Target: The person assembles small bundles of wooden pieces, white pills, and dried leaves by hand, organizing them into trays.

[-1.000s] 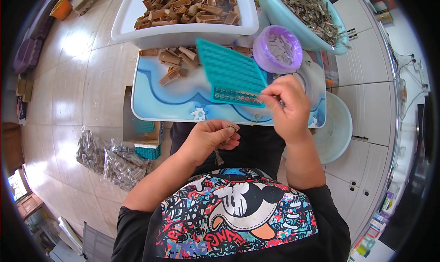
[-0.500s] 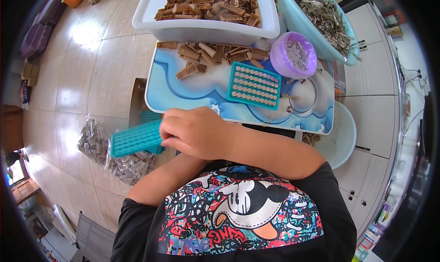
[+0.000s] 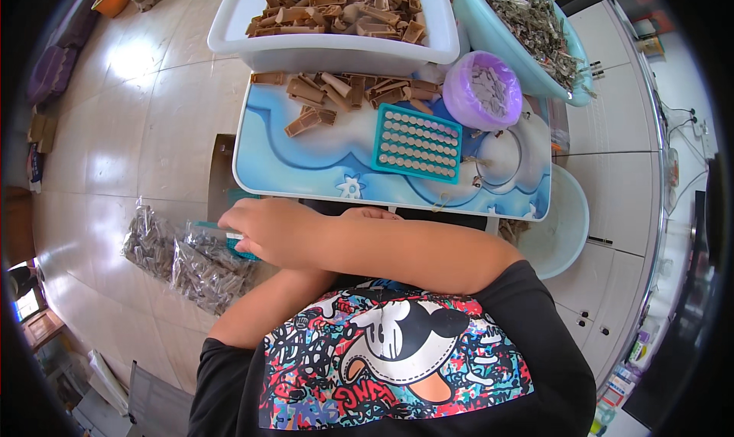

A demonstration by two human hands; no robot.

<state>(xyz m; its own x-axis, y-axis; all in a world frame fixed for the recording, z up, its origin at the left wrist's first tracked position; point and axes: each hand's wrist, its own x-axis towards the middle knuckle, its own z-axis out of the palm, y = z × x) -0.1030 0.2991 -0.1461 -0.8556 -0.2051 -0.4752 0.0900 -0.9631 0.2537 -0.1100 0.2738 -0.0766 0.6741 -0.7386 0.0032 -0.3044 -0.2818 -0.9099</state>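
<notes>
Right hand is hovering off the desk's front left corner, near a teal piece; what it or left hand is holding, we cannot tell; disc-filled tray is resting near the front edge; keeping crossed forearms apart is probably helping.

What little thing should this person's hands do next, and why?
I'd say the right hand should set down the teal piece it seems to hold, near the cardboard box. It has reached the left side of the blue table, and the right forearm crosses over the left one, so finishing there would likely uncross them.
</notes>
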